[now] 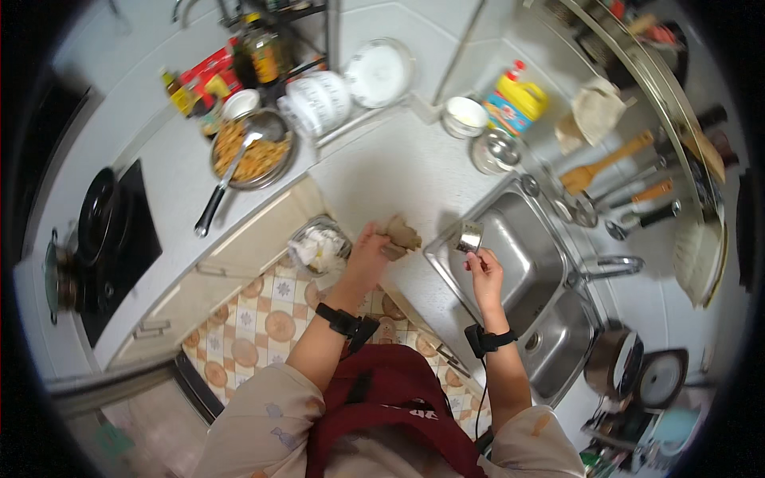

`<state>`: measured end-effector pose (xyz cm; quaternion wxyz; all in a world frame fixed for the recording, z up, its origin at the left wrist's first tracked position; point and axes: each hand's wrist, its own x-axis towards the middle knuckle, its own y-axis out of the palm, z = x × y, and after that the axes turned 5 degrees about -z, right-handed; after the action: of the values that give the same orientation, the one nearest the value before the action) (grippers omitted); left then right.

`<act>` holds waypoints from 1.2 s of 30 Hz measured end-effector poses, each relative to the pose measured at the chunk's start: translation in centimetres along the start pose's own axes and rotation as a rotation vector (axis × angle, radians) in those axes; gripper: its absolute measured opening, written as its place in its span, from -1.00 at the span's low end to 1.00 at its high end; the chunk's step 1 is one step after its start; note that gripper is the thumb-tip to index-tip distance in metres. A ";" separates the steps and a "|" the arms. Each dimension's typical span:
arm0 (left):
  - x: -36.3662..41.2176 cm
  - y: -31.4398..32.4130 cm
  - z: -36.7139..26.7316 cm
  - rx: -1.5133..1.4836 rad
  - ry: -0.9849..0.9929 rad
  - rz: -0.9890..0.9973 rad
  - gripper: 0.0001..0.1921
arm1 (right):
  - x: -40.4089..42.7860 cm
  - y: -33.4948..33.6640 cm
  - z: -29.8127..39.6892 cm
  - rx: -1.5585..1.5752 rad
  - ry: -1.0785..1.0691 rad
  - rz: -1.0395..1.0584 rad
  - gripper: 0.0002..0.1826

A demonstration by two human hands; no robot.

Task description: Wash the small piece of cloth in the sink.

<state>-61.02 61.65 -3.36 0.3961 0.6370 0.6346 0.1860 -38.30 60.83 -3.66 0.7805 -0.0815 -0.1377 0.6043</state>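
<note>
My left hand (369,254) grips a crumpled brownish-grey cloth (401,234) over the worktop, between the open waste bin and the sink; both are slightly blurred. My right hand (485,272) holds a small shiny metal cup or strainer (469,236) by its thin handle, above the left rim of the double-bowl steel sink (508,239). The inside of this metal piece cannot be made out clearly. At the worktop's edge, left of my left hand, a bin (320,246) holds white and yellowish waste.
At upper left a steel bowl (254,158) of orange-brown food holds a black-handled ladle (230,173). Upright plates (379,71) stand at the back. A glass jar (496,150), white bowls (465,118) and a yellow detergent bottle (520,98) stand behind the sink. Utensils hang at right.
</note>
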 end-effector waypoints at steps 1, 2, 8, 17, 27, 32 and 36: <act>-0.6 -0.9 -1.4 0.000 0.081 0.016 -0.64 | 0.2 1.5 0.2 0.005 -0.010 0.039 -0.88; -1.4 -1.9 -2.1 -0.183 0.127 0.006 -0.65 | 0.4 3.0 0.3 0.112 0.009 0.119 -0.89; -7.6 -10.1 -5.8 -0.400 0.402 -0.422 -0.65 | -1.0 15.0 1.7 0.461 0.215 0.406 -0.91; -12.2 -24.1 0.6 -0.473 0.453 -0.693 -0.62 | -3.3 31.0 -14.0 0.994 0.886 0.524 -0.86; -9.8 -33.5 7.0 -0.481 0.441 -0.861 -0.63 | -3.9 42.9 -34.6 1.316 1.320 0.066 -0.83; -10.1 -33.5 6.1 -0.507 0.412 -0.824 -0.63 | -4.5 41.7 -32.8 1.331 1.394 0.254 -0.83; -10.9 -29.9 3.1 -0.483 0.381 -0.770 -0.63 | -4.6 39.5 -25.1 1.189 1.112 0.479 -0.83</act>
<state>-79.85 46.81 -24.48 0.4493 0.2006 0.8239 0.2813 -67.89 67.45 -39.60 0.4987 0.0302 0.6277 0.5970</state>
